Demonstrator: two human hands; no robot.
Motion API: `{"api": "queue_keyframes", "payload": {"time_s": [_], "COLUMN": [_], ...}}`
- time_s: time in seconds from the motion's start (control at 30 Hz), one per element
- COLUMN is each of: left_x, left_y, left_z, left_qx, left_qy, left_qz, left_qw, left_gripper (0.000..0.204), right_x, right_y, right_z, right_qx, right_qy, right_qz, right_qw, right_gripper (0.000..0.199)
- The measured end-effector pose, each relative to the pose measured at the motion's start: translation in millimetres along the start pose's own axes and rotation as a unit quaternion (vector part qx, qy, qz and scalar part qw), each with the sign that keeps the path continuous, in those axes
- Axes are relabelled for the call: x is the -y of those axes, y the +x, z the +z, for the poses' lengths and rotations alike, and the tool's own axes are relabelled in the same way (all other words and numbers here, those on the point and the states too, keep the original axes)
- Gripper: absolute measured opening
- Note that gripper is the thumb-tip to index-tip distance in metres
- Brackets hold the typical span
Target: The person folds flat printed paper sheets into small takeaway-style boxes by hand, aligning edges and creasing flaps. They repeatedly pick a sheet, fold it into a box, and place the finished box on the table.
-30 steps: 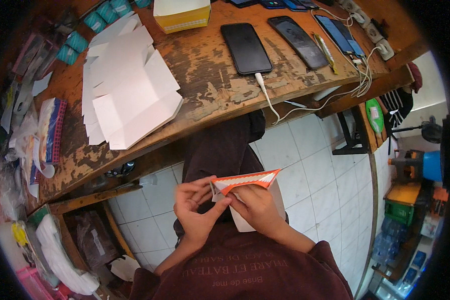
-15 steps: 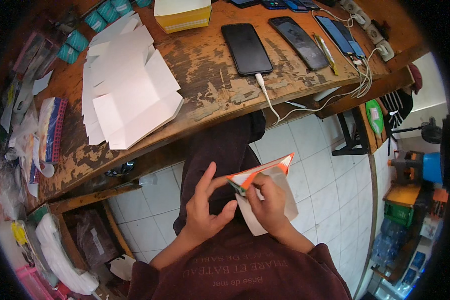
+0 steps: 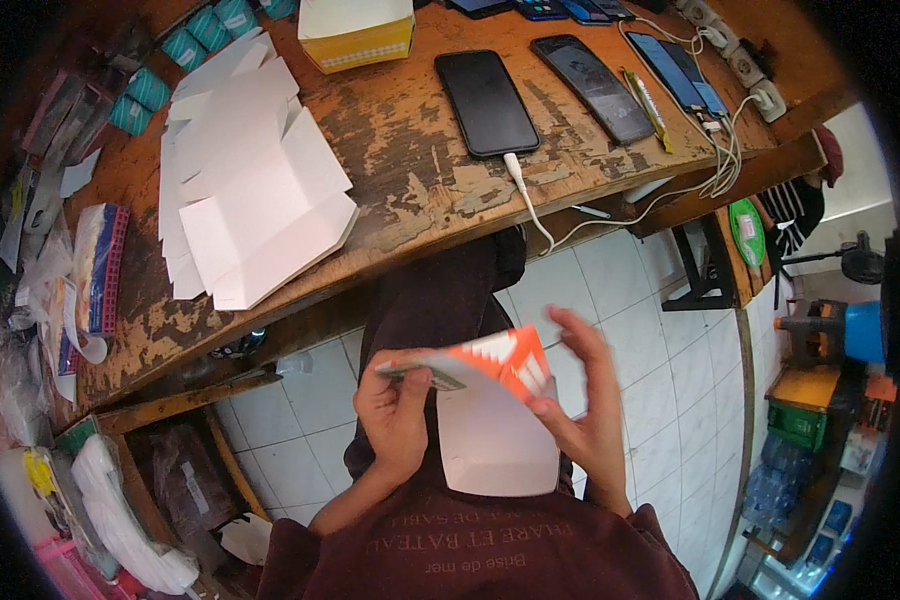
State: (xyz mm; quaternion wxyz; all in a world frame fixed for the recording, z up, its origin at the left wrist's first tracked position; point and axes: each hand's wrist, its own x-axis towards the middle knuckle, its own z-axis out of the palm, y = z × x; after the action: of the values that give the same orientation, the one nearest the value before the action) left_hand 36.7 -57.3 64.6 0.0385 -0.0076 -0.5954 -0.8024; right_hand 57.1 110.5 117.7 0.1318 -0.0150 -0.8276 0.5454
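Note:
Over my lap is a partly folded paper food box [image 3: 500, 440], white inside, with orange and white print on its folded far side and a bit of green at the left corner. My left hand [image 3: 395, 415] pinches that left corner between thumb and fingers. On the other side, my right hand [image 3: 592, 400] has its fingers spread; its thumb touches the orange right corner. The near flap of the box hangs toward my shirt. Flat white box blanks [image 3: 260, 190] lie stacked on the worn wooden table [image 3: 400, 190] ahead.
A yellow folded box [image 3: 355, 50] stands at the table's far side. One black phone [image 3: 487, 103] is plugged into a white cable; another phone [image 3: 592, 88] lies beside it. Teal rolls [image 3: 150, 88] sit far left. A person in striped clothing [image 3: 798, 215] is at the right.
The box has turned and opened out, its near flap now facing me. My left hand has closed on its left corner, while my right hand has moved right and spread its fingers.

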Motion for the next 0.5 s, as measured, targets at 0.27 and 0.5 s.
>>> {"api": "queue_keyframes", "payload": {"time_s": [0.27,0.5], "left_x": [8.0,13.7], "left_y": [23.8,3.3], "left_z": [-11.8,-7.0], "left_qx": [0.255,0.179], "left_qy": [0.132,-0.079], "left_qz": [-0.058,-0.095], "left_qw": [0.956,0.976], "left_gripper": [0.059,0.052], "right_x": [-47.4,-49.2], "right_y": [-3.7,4.8], "right_z": [24.1,21.4], "right_qx": [-0.018,0.050], "right_qy": [0.191,0.308], "right_qz": [-0.047,-0.071], "right_qw": [0.980,0.948], "right_gripper": [0.021,0.020]}}
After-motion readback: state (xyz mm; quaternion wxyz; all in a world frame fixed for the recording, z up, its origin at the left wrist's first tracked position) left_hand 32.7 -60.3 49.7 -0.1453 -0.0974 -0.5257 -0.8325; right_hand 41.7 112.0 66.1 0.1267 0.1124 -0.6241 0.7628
